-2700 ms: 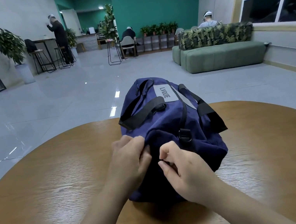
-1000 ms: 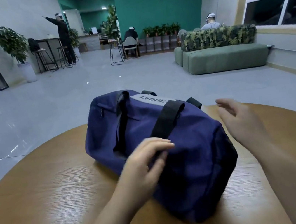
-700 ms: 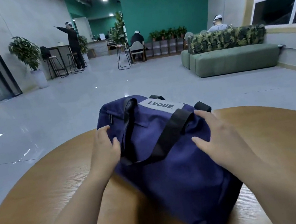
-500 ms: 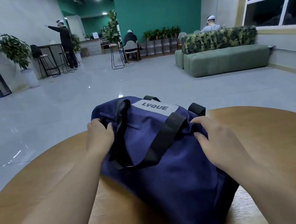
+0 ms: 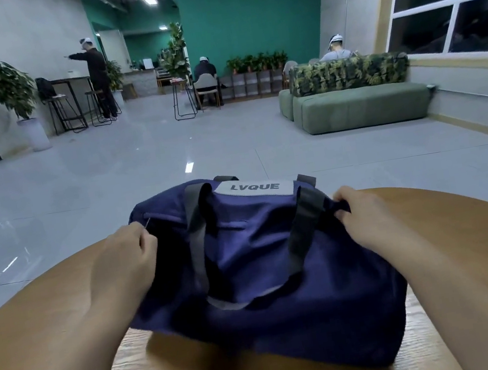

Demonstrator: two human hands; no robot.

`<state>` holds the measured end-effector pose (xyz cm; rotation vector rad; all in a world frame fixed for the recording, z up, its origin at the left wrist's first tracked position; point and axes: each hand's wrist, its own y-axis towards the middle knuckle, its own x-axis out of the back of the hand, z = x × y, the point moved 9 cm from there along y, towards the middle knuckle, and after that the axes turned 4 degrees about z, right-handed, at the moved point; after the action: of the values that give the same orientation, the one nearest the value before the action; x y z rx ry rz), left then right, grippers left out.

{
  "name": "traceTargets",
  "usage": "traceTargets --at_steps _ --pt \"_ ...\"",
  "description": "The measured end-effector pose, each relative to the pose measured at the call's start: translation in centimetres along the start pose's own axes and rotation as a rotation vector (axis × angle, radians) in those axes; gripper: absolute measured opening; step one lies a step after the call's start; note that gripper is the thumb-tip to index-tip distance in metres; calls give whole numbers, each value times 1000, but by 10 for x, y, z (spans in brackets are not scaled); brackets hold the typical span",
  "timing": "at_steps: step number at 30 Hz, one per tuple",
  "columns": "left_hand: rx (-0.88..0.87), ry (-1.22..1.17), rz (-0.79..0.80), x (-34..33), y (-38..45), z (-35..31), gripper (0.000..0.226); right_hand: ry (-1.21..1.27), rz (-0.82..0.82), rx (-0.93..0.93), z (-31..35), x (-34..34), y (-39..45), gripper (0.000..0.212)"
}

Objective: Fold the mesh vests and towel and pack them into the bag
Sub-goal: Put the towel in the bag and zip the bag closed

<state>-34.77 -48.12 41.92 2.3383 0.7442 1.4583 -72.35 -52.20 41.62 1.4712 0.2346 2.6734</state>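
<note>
A navy duffel bag (image 5: pixel 274 301) with black straps and a grey "LVQUE" label lies closed on the round wooden table (image 5: pixel 467 229), its long side facing me. My left hand (image 5: pixel 127 261) grips the bag's left end, fingers curled into the fabric. My right hand (image 5: pixel 366 216) pinches the fabric at the bag's right end, beside a black strap. No mesh vests or towel are visible; the bag's inside is hidden.
Beyond the table's far edge lies a grey tiled floor. A green sofa (image 5: pixel 361 105) stands at the right, stools and potted plants at the back, and three people far off.
The bag has been turned from end-on to broadside and pulled closer. Both hands moved from its near end to its left and right ends and now grip there.
</note>
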Motion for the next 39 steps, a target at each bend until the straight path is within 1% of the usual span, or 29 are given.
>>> traceTargets --at_steps 3,6,9,11,13,15,16,17,18,19,20,21,22,23,24,25,26,27,28,29,31,33,36,37,38,39 --pt "-142 51 -151 13 -18 -23 29 -52 -41 -12 9 -10 0 16" --pt "-244 176 -202 2 -17 -43 27 -142 -107 2 12 -16 -3 19" --pt "-255 282 -147 -21 -21 -72 24 -137 -148 -15 9 -17 -5 20" --pt "-311 296 -102 -39 -28 -96 19 -122 -152 6 10 -21 -6 22" --pt "-365 247 -70 -46 -35 -108 22 -112 -143 21 10 -22 -6 22" --pt "-369 159 -62 -41 -35 -98 19 -68 -144 30 5 -23 -5 20" --pt "-364 100 -70 -36 -34 -87 24 -27 -172 23 2 -20 -5 20" --pt "-368 37 -61 -32 -32 -76 30 21 -239 22 1 -13 -7 21" --pt "-376 -14 -46 -29 -30 -66 36 73 -361 62 7 -1 -13 24" --pt "-393 -32 -42 -25 -29 -58 38 120 -501 163 23 12 -23 29" --pt "-411 -20 -53 -20 -30 -54 39 164 -630 309 46 23 -38 31" --pt "-417 10 -73 -16 -31 -50 38 210 -689 466 74 27 -51 30" --pt "-403 39 -95 -13 -31 -47 38 255 -648 618 103 22 -62 28" --pt "-370 55 -114 -9 -30 -44 37 288 -517 739 134 11 -69 25" --pt "-318 35 -115 -7 -30 -39 37 295 -345 803 161 -8 -70 25" --pt "-256 -43 -90 -6 -28 -34 37 259 -165 799 184 -32 -69 26" --pt "-202 -168 -39 -6 -27 -29 36 178 -18 765 198 -60 -65 30" --pt "-178 -298 21 -8 -25 -27 34 104 80 707 206 -85 -58 37" --pt "-182 -398 74 -9 -25 -27 29 68 125 663 211 -101 -52 43" --pt "-199 -451 105 -6 -26 -27 24 53 144 635 215 -110 -47 45" --pt "-199 -497 141 -2 -27 -23 23 60 83 629 222 -114 -39 32" --pt "-169 -528 163 -2 -27 -17 24 64 40 678 229 -118 -42 23" --pt "-118 -563 116 -2 -23 -4 30 115 31 682 231 -118 -49 21" --pt "-82 -578 90 -1 -21 1 27 128 42 679 230 -117 -50 21" --pt "-37 -589 80 -3 -19 6 17 117 72 654 228 -118 -49 21" --pt "-3 -579 75 -4 -18 8 16 87 111 621 224 -122 -47 21"
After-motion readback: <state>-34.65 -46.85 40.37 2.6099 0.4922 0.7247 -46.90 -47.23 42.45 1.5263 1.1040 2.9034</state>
